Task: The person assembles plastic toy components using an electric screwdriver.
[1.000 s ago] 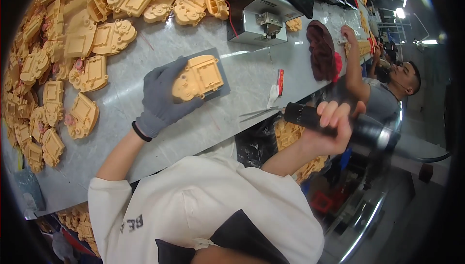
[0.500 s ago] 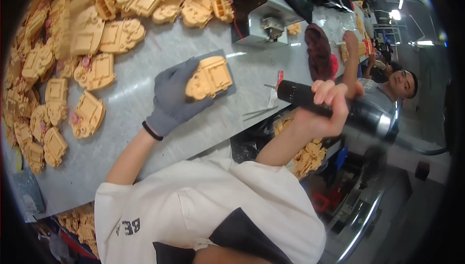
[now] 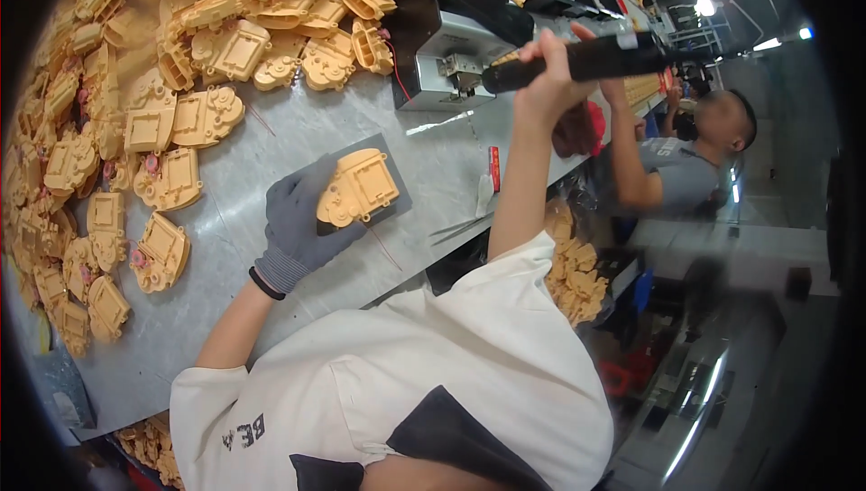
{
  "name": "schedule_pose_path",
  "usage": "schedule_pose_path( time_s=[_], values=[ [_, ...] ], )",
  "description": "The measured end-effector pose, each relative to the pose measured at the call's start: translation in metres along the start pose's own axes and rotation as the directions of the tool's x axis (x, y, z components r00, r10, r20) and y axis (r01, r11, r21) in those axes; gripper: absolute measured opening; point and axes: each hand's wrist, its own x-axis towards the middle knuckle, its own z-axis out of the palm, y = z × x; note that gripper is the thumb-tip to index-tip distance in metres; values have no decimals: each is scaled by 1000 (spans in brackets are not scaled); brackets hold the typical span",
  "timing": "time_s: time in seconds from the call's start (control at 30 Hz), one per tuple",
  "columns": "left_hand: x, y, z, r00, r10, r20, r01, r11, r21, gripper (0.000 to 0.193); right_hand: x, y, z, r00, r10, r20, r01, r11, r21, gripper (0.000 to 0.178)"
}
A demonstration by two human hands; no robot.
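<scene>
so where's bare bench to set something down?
Bare: a wide patch between the tan-part heap and the gloved left hand; a smaller one between the grey pad and the red tube. Crowded: left and far side, under the heap and silver machine; near edge right of the pad, where tweezers lie.

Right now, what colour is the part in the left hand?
The part is pale yellow-orange, clearest in the head view.

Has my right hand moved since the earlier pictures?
Yes: the right hand, holding the black handheld tool, moved forward, closer to the silver machine.
</scene>
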Motion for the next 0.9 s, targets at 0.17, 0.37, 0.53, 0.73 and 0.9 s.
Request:
schedule_pose_path(
  time_s=[0.17,0.37,0.53,0.73,0.9],
  values=[
    [-3,1,5,999,-44,9,44,999,27,79,6,19,-1,995,-31,96,34,999,-30,29],
    [-3,2,7,999,-51,4,51,998,46,80,4,37,-5,993,-23,114,34,995,-95,28],
    [0,2,3,998,-26,54,23,998,53,82,5,37,-7,997,-8,77,16,994,-108,25],
    [2,-1,4,1000,-10,25,10,999,33,80,1,34,0,985,-45,167,65,991,-114,24],
    [5,3,6,998,-55,10,55,998,44,79,2,30,2,984,-9,177,47,976,-212,21]
  ],
)
